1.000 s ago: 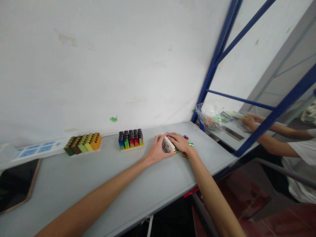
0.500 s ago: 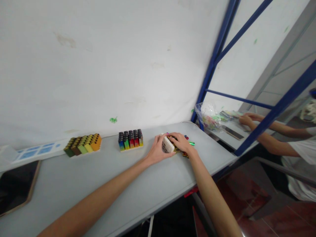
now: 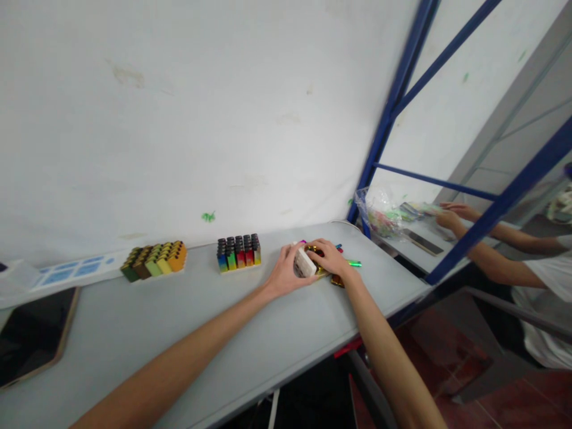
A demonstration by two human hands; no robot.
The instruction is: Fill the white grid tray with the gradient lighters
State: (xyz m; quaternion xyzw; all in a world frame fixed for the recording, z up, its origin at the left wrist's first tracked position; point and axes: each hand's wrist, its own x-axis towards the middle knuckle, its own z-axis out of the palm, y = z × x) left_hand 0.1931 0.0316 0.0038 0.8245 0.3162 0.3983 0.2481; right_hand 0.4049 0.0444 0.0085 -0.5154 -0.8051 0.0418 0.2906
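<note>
The white tray (image 3: 306,263) was held up on its edge, tilted, near the right end of the table (image 3: 223,322). It was gripped by the left hand (image 3: 286,274), with the thumb at the low end and the fingers around the far side. The right hand (image 3: 329,257) was bent over the gold pieces (image 3: 315,250), just beside the tray. Its fingers were curled, but whether a piece was pinched in them could not be told.

A small change was seen. More gold was shown between the tray and the right hand than a second before, and the holes in the tray were less easily seen. The green piece (image 3: 354,263) was pushed out a bit more to the right. From this it was judged that the shiny pieces were being shifted by the right hand while the tray was kept steady by the left.

The bright lighters (image 3: 240,253) were left standing in rows, well apart from the hands. The yellow and brown lighters (image 3: 156,262) were set farther left, near the tablet (image 3: 36,333). Past the blue frame (image 3: 379,131), small things were being handled by a co-worker.
</note>
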